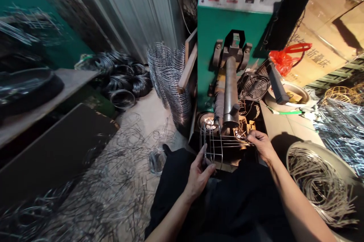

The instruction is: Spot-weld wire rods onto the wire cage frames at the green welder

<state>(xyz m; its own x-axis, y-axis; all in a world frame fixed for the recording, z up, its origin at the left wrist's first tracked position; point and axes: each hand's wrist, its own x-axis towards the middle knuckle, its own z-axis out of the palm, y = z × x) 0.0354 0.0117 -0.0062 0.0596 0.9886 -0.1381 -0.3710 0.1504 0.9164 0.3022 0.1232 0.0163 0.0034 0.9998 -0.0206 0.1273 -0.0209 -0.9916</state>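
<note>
A small wire rack (214,154) of bright metal rods is in front of my lap, just below the machine's thick steel cylinder (231,94). Its curved, cage-like end is at the left, and long straight rods run from it to the right. My left hand (199,175) grips the cage end from below with thumb and fingers. At the other side, my right hand (261,144) pinches the rod ends between thumb and fingertips. Behind the rack stands a green machine (206,22) with a switch panel; the cylinder juts out from it towards me.
Left of the machine rises a tall stack of wire rings (176,86). Loose wire (113,170) litters the floor, with wire coils (122,75) beyond. At right are a basin (341,158) of bent wires, a pile of metal rods (341,128) and a large carton (324,41).
</note>
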